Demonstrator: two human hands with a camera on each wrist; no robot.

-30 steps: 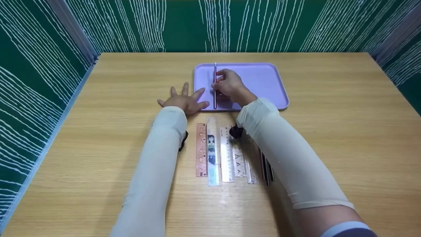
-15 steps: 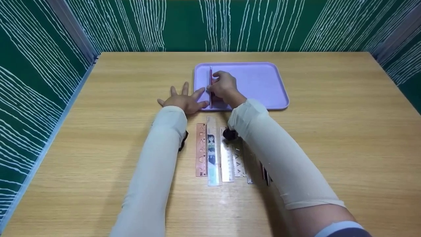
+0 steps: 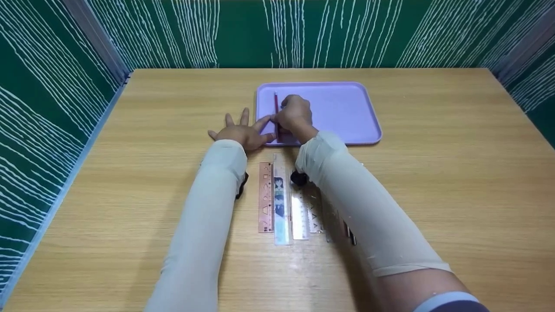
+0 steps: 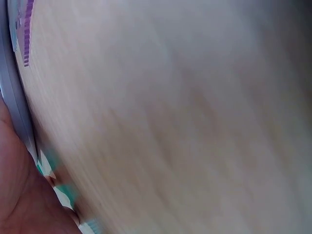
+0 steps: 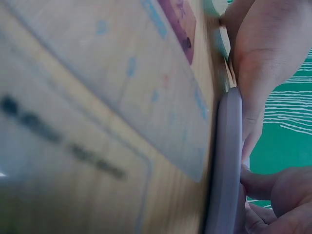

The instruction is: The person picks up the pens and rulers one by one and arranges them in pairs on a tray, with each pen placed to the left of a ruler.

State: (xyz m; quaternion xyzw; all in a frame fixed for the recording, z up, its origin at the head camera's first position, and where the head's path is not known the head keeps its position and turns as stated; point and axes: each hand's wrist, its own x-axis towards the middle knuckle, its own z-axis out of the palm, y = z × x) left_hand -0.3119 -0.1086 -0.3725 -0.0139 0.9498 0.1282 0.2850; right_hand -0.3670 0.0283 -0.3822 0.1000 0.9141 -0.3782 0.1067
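Note:
My right hand [image 3: 296,112] pinches a thin red pencil [image 3: 276,103] with a pale top end. The pencil lies lengthwise over the left part of the purple tray [image 3: 342,112], close to its left rim. Spread wide, my left hand [image 3: 242,134] rests at the tray's left front corner, thumb and forefinger over the rim. The right fingers are near the left forefinger and partly cover the pencil's middle. In the right wrist view the tray's front edge [image 5: 228,161] shows between both hands; the left wrist view has only part of the left hand [image 4: 24,190] beside the rim.
In front of the tray several rulers lie side by side: a pink one [image 3: 265,203], a clear one with a cartoon figure [image 3: 282,225], a clear one [image 3: 300,221] and others under the right sleeve. Dark pencils [image 3: 352,236] peek out beside that forearm. Green walls surround the table [image 3: 451,143].
The right hand has carried the pencil a little left and toward the front of the tray, close to the left hand. The left hand has stayed in place.

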